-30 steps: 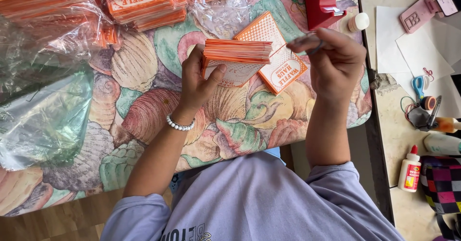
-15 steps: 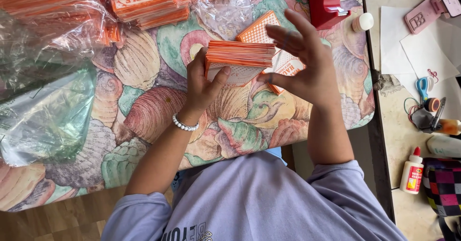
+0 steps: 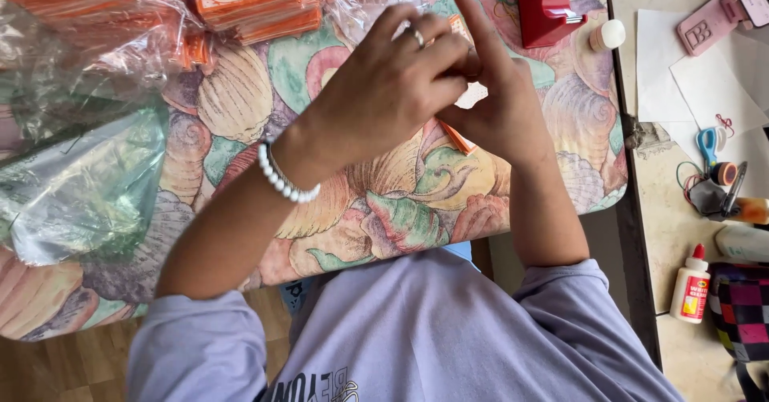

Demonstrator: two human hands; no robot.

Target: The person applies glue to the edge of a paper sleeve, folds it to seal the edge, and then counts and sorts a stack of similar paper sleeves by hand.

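My left hand [image 3: 384, 90] and my right hand [image 3: 501, 110] are pressed together above the shell-patterned tablecloth [image 3: 376, 210]. Between them they grip a stack of orange and white paper sleeves [image 3: 460, 138]. The hands hide most of the stack; only an orange corner and a white patch show. My left hand wears a ring and a white bead bracelet and lies over the stack. My right index finger points up and away from me.
Bundles of orange sleeves in clear plastic [image 3: 248, 2] lie along the far edge. An empty clear plastic bag [image 3: 80, 178] lies at the left. A red tape dispenser [image 3: 549, 2] stands at the far right. The side counter holds a glue bottle [image 3: 690, 283], scissors [image 3: 708, 142], papers and a pink device [image 3: 719, 16].
The hands have closed in together over the stack, which showed plainly before and is now mostly covered. The loose sleeves that lay on the cloth behind it are hidden.
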